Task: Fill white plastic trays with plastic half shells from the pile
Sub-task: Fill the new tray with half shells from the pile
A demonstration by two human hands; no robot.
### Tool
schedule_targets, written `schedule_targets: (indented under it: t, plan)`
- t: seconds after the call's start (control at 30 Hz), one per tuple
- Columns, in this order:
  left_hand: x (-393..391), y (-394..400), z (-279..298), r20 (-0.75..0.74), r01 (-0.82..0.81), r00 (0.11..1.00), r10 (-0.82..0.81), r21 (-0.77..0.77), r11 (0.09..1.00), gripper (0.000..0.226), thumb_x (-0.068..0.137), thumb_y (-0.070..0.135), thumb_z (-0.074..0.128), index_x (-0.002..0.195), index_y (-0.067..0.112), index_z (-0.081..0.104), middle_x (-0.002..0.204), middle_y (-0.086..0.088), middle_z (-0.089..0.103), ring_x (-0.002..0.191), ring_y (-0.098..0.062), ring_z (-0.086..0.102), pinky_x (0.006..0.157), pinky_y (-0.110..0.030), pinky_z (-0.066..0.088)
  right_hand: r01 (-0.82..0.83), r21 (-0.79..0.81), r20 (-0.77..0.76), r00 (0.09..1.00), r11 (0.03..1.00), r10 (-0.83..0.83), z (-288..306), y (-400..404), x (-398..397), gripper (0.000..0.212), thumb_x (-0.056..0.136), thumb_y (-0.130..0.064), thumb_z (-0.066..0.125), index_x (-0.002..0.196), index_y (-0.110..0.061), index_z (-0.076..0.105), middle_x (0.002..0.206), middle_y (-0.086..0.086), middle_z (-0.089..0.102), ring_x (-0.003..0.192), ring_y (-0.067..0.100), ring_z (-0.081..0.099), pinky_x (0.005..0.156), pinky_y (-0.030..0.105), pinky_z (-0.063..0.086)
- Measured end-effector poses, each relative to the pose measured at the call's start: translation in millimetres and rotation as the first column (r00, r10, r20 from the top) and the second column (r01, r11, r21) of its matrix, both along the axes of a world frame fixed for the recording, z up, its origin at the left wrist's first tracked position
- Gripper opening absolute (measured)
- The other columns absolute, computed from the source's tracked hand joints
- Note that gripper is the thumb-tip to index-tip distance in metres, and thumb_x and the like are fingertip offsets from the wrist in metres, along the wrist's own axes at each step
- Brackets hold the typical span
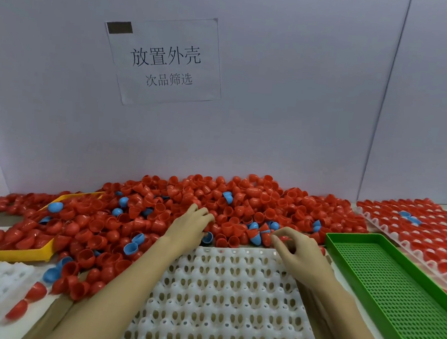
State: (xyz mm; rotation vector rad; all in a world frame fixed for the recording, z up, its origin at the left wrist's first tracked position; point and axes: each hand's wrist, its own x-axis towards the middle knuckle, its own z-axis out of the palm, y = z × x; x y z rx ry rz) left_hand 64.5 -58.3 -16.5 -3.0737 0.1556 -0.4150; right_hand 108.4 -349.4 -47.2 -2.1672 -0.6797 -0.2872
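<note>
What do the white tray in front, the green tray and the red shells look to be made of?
White tray: likely soft moulded plastic, matte and slightly translucent, with holes in its cups.
Green tray: rigid moulded plastic, evenly perforated floor, mild sheen on the rim.
Red shells: thin hard plastic, semi-gloss, highlights on the domes, hollow insides showing.

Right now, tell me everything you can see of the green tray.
The green tray is a long, shallow rectangular basket of what looks like rigid plastic, with low solid walls and a floor perforated by a fine grid of holes. It lies flat on the table, holding nothing, angled away to the right of the white tray. A filled tray of red shells lies beyond it. Neither hand touches it.
</note>
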Motion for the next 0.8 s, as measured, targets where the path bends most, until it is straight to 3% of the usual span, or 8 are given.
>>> schedule_targets:
  t: [0.13, 0.27, 0.37, 0.43, 0.5, 0.63, 0.7, 0.8]
  plan:
    - [3, 8, 0, 0.081, -0.052, 0.995, 0.060, -0.104, 0.993, 0.030, 0.095, 0.023, 0.071, 0.124, 0.020, 0.065, 0.112, 0.004, 0.045, 0.105, -0.014, 0.046, 0.078, -0.026, 0.048, -0.024, -0.065, -0.015, 1.000, 0.998, 0.024, 1, 3, -3, 0.005, 0.102, -0.039, 0.062, 0.103, -0.041, 0.066, 0.066, -0.002, 0.065, 0.055, 0.007, 0.055, 0.053, 0.023, 0.043]
    - [-7, 12, 9, 0.151, -0.048, 0.982, 0.112, -0.376, 0.925, 0.033, 0.087, 0.034, 0.081, 0.112, 0.015, 0.072, 0.107, 0.002, 0.049, 0.096, -0.012, 0.053, 0.084, -0.027, 0.051, 0.076, 0.120, -0.017, 0.997, 0.990, -0.074, 5, 3, -4, 0.012, 0.105, -0.023, 0.061, 0.104, -0.030, 0.070, 0.073, -0.004, 0.070, 0.060, 0.012, 0.061, 0.054, 0.024, 0.046]
    - [-28, 2, 22, 0.225, 0.027, 0.954, 0.197, -0.722, 0.691, 0.030, 0.081, 0.030, 0.086, 0.108, 0.022, 0.078, 0.113, 0.003, 0.061, 0.101, -0.011, 0.061, 0.087, -0.022, 0.052, 0.105, 0.235, -0.059, 0.994, 0.966, -0.094, 17, 8, -10, 0.014, 0.105, -0.016, 0.061, 0.107, -0.024, 0.072, 0.077, -0.003, 0.071, 0.064, 0.022, 0.064, 0.059, 0.034, 0.053]
    - [-52, -7, 26, 0.146, 0.088, 0.984, 0.106, -0.899, 0.429, 0.031, 0.078, 0.035, 0.087, 0.107, 0.036, 0.078, 0.113, 0.014, 0.071, 0.102, -0.001, 0.067, 0.080, -0.012, 0.054, 0.008, 0.335, -0.130, 0.991, 0.942, 0.037, 30, 13, -19, 0.015, 0.104, -0.017, 0.063, 0.110, -0.028, 0.072, 0.077, -0.005, 0.071, 0.062, 0.019, 0.064, 0.057, 0.029, 0.054]
    - [-77, -19, 23, 0.105, 0.110, 0.994, -0.031, -0.952, 0.287, 0.032, 0.079, 0.042, 0.083, 0.110, 0.045, 0.076, 0.115, 0.023, 0.072, 0.105, 0.009, 0.066, 0.078, -0.005, 0.051, -0.161, 0.374, -0.180, 0.954, 0.913, 0.242, 44, 19, -33, 0.021, 0.102, -0.020, 0.067, 0.119, -0.032, 0.071, 0.083, -0.004, 0.074, 0.067, 0.014, 0.068, 0.062, 0.026, 0.057]
    - [-105, -37, 15, 0.111, 0.114, 0.974, -0.197, -0.993, 0.007, 0.027, 0.092, 0.040, 0.075, 0.118, 0.031, 0.075, 0.122, 0.001, 0.075, 0.113, -0.019, 0.072, 0.095, -0.025, 0.055, -0.452, 0.231, -0.191, 0.847, 0.861, 0.496, 61, 30, -59, 0.044, 0.095, -0.026, 0.078, 0.134, -0.043, 0.065, 0.121, -0.014, 0.070, 0.108, 0.010, 0.073, 0.087, 0.027, 0.062]
    - [-112, -40, 16, 0.099, 0.092, 0.972, -0.214, -0.995, -0.042, 0.024, 0.096, 0.036, 0.070, 0.118, 0.028, 0.075, 0.118, -0.006, 0.076, 0.109, -0.026, 0.074, 0.094, -0.025, 0.057, -0.454, 0.220, -0.171, 0.854, 0.863, 0.492, 63, 37, -68, 0.045, 0.091, -0.028, 0.082, 0.132, -0.040, 0.067, 0.121, -0.014, 0.070, 0.111, 0.010, 0.072, 0.090, 0.028, 0.061]
    - [-119, -41, 12, 0.119, 0.111, 0.977, -0.179, -0.992, -0.055, 0.023, 0.098, 0.032, 0.067, 0.116, 0.023, 0.075, 0.110, -0.012, 0.077, 0.099, -0.032, 0.076, 0.087, -0.030, 0.061, -0.423, 0.258, -0.176, 0.863, 0.869, 0.473, 63, 43, -73, 0.030, 0.091, -0.024, 0.082, 0.118, -0.024, 0.071, 0.107, -0.001, 0.076, 0.100, 0.016, 0.075, 0.082, 0.036, 0.064]
